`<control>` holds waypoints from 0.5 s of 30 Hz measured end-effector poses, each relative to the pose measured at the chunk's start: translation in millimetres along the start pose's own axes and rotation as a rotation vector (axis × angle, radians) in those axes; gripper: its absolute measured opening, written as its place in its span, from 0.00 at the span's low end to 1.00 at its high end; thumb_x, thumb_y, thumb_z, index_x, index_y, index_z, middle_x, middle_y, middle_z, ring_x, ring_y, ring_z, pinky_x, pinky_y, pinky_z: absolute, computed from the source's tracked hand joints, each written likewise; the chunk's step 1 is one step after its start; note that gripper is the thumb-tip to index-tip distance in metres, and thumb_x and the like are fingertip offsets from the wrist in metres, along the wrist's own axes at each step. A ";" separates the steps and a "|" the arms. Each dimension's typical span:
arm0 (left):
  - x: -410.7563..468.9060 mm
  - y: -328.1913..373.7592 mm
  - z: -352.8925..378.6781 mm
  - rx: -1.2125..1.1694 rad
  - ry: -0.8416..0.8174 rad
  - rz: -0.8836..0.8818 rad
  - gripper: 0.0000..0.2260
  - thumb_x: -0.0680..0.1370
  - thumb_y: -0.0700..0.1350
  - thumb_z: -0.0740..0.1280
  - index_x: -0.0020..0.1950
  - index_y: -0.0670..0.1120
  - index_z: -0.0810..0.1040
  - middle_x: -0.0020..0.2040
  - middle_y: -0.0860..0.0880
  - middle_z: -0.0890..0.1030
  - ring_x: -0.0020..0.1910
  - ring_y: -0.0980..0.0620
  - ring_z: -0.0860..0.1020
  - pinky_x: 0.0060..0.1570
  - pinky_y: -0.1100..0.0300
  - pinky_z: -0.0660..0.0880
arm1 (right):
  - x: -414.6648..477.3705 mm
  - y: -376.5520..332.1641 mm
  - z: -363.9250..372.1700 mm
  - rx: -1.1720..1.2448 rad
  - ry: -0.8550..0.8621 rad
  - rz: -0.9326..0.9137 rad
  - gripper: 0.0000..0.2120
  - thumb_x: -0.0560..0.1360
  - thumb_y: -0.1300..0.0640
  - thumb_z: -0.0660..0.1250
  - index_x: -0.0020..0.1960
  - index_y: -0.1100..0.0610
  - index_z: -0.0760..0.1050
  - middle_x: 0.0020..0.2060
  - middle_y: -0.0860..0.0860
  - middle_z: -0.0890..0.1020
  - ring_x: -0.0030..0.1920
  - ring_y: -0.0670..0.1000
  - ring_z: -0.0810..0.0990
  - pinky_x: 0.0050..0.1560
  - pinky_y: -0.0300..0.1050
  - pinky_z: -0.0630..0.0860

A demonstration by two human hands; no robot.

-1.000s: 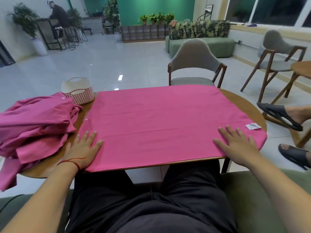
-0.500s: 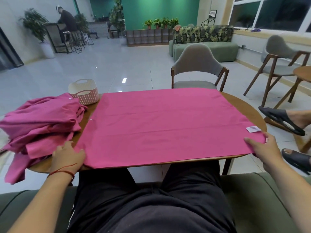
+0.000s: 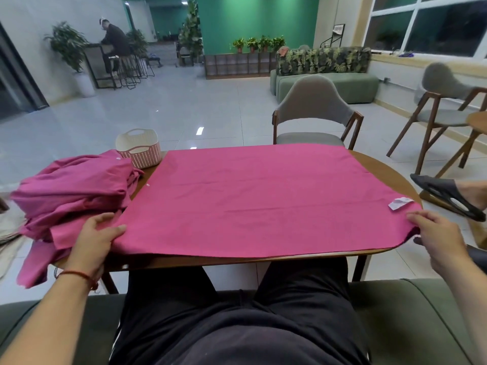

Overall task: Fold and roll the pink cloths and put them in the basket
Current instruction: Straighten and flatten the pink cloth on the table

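Left hand [image 3: 92, 242] and right hand [image 3: 434, 237] each pinch a near corner of the pink cloth [image 3: 263, 196]; the right fingers look partly hidden underneath.

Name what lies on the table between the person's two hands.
In the head view, only the spread pink cloth lies between the left hand and the right hand; each grips a near corner. Nothing rests on that stretch.

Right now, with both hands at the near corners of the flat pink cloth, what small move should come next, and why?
Probably lift both near corners and carry them toward the far edge. The left hand and right hand each grip a corner, and the pink cloth lies flat, unfolded.
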State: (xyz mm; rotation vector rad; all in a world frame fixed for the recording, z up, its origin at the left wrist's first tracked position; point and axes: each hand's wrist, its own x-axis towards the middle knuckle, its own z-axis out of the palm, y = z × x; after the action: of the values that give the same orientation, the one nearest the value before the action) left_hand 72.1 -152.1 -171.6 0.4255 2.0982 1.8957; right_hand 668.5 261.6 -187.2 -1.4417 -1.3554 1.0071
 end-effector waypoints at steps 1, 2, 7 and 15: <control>-0.4 -0.1 -2.5 -0.063 -0.038 -0.020 0.15 0.79 0.34 0.70 0.62 0.50 0.78 0.60 0.42 0.81 0.46 0.47 0.79 0.42 0.52 0.82 | -0.6 -3.8 -2.6 0.072 -0.025 -0.012 0.10 0.80 0.58 0.65 0.50 0.52 0.85 0.56 0.58 0.83 0.54 0.61 0.81 0.45 0.54 0.76; -1.4 1.3 -4.3 -0.123 -0.099 -0.051 0.12 0.80 0.34 0.68 0.58 0.50 0.80 0.58 0.44 0.80 0.46 0.48 0.78 0.37 0.52 0.83 | -0.3 -6.7 -5.2 0.133 -0.062 -0.022 0.14 0.79 0.60 0.61 0.49 0.52 0.86 0.57 0.60 0.83 0.54 0.61 0.81 0.46 0.53 0.77; -0.9 3.5 -15.8 -0.206 -0.269 -0.109 0.15 0.83 0.32 0.60 0.65 0.39 0.81 0.62 0.41 0.83 0.52 0.50 0.83 0.48 0.59 0.84 | 2.9 -16.9 -15.1 0.053 -0.191 -0.114 0.23 0.80 0.69 0.60 0.61 0.47 0.84 0.64 0.53 0.83 0.63 0.58 0.82 0.60 0.60 0.84; 2.4 0.7 -19.7 0.260 -0.244 0.246 0.18 0.80 0.32 0.69 0.62 0.54 0.84 0.56 0.50 0.87 0.56 0.50 0.84 0.59 0.61 0.80 | 3.9 -38.3 -19.3 -0.295 0.026 -0.364 0.07 0.80 0.52 0.74 0.57 0.43 0.82 0.53 0.47 0.85 0.57 0.56 0.82 0.50 0.49 0.82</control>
State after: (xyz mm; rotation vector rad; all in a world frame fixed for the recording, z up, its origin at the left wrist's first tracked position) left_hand 62.0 -169.0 -169.0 0.9620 2.2108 1.5914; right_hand 676.8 264.2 -145.1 -1.3420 -1.7245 0.5680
